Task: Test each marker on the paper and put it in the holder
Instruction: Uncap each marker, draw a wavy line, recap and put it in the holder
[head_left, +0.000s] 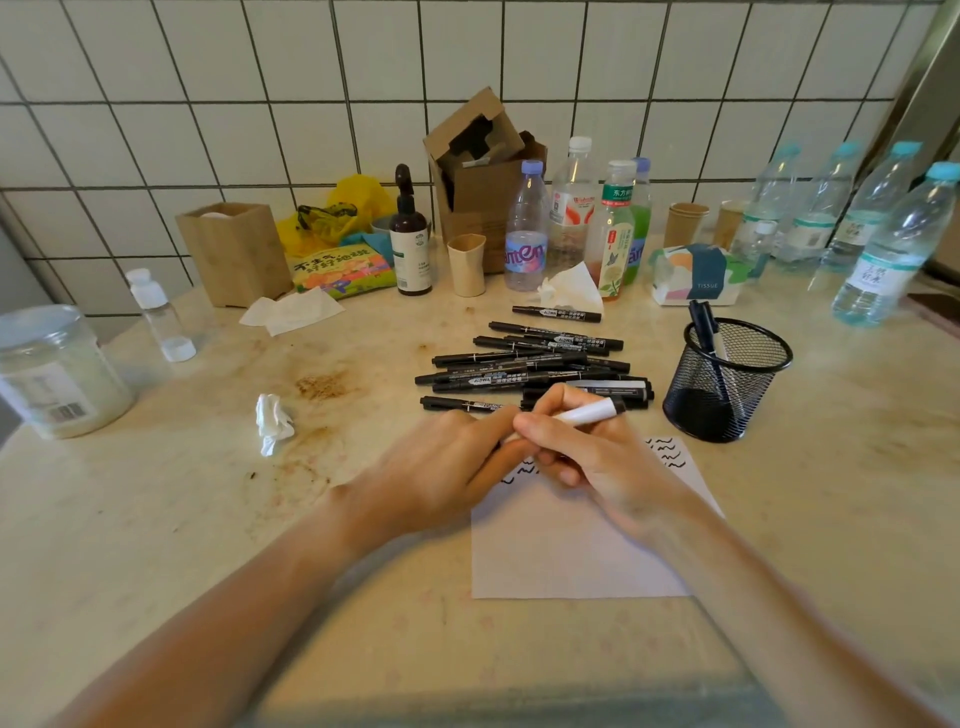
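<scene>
While both hands grip one marker (587, 414) over the paper (561, 551), the holder (727, 379) has two. About a dozen await on the surface (156, 545); left hand (441, 467) and right hand (587, 457) meet at its tip end.

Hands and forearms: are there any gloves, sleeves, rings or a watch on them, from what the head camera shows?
None show. The left hand and right hand are bare, without gloves or visible rings. Both forearms are uncovered down to the frame edge, with no sleeve, watch or band on either wrist.

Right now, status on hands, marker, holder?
Right hand grips white marker over paper; left hand at its tip end. Mesh holder holds markers. Path clear.
</scene>
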